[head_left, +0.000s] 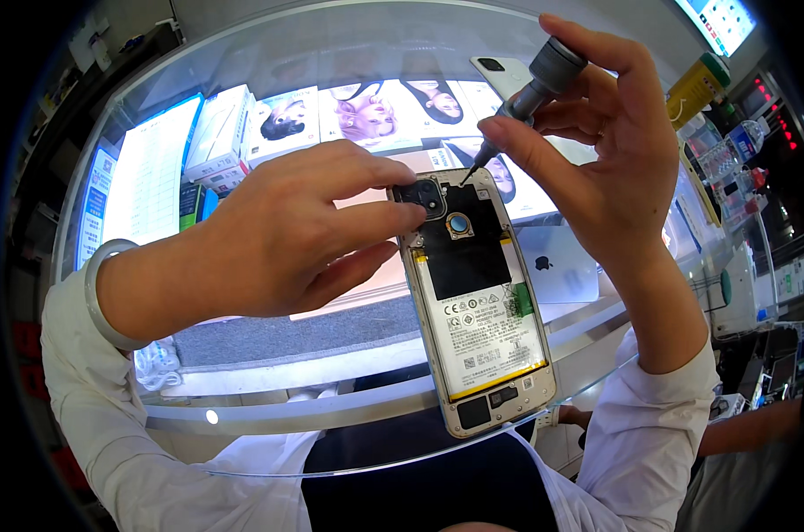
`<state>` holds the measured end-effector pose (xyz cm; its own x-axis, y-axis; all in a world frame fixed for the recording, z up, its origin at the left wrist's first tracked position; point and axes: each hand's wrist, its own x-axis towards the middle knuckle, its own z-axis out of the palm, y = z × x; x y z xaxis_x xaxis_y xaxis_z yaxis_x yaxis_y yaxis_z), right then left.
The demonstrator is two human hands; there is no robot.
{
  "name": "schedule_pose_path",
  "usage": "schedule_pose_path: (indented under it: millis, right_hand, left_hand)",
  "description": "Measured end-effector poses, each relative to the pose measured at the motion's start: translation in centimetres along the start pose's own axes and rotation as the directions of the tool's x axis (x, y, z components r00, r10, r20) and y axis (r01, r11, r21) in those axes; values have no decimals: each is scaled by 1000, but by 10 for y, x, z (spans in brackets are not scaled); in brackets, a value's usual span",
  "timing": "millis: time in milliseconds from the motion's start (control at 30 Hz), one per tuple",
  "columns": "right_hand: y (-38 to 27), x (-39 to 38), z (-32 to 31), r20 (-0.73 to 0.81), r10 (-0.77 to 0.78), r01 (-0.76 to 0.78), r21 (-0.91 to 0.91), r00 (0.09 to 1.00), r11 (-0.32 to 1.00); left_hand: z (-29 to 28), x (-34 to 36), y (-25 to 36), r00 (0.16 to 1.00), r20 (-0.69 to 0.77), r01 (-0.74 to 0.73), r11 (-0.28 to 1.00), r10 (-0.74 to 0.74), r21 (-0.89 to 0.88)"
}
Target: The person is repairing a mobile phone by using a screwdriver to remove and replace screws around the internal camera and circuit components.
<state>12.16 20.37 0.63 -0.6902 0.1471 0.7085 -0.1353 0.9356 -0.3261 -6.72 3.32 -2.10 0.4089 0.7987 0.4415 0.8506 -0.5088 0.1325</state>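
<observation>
An opened phone point(473, 346) with bare battery and black upper plate lies on the glass counter. My left hand point(278, 230) has two fingertips on its black camera module point(420, 197) at the top left, the other fingers curled and thumb hidden. My right hand point(610, 164) grips a grey precision screwdriver point(548, 75), its tip touching the upper frame of the phone right of the camera module.
Under the glass counter point(242, 399) are boxes point(216, 124), portrait pictures and a silver device point(566, 266). A white phone point(499, 71), yellow bottle point(694, 93) and clutter sit at right, with another person's forearm point(748, 430). A lit screen point(717, 18) is at top right.
</observation>
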Motion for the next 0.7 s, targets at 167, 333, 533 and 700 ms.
schedule_pose_path:
  millis: [167, 333, 533, 700]
  right_hand:
    - [-15, 7, -4, 83, 18, -29, 139, 996, 990]
    - [-8, 6, 1, 77, -54, 27, 321, 996, 947]
    - [-2, 10, -1, 88, -226, 213, 134, 970, 968]
    - [0, 13, -13, 183, -119, 88, 168, 976, 982]
  left_hand:
    - [1, -1, -1, 1000, -7, -3, 1000, 3, 1]
    - [0, 0, 0, 1000, -5, -7, 1000, 7, 0]
    - [0, 0, -1, 1000, 1, -8, 1000, 8, -3]
    - [-1, 0, 0, 1000, 7, 1, 1000, -1, 7]
